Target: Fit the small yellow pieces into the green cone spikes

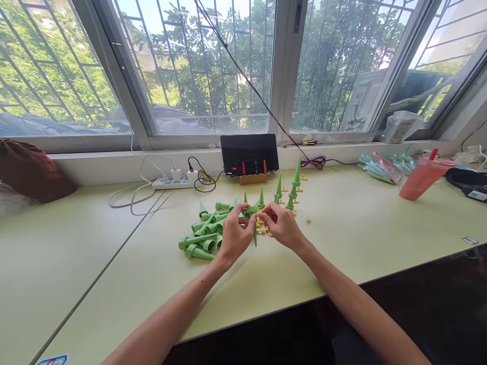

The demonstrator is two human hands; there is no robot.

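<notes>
My left hand (239, 230) is closed round a green plastic watering spike (255, 238), its pointed end down and its wide collar at the top. Close against it, my right hand (280, 223) pinches what looks like a small yellow valve (260, 216), mostly covered by the fingertips. A loose heap of green watering spikes (201, 239) lies left of my hands. Beneath and between the hands sit several small yellow valves (263, 230). Behind my right hand, spikes with yellow valves in their sides stand point up, some stacked into a tall column (293, 190).
A phone or tablet (249, 149) leans against the sill at the back. The power strip (173, 183) and its cables lie back left. A red cup (424, 177) with a straw and plastic packets (380, 167) stand at right. One yellow piece (308, 220) lies apart.
</notes>
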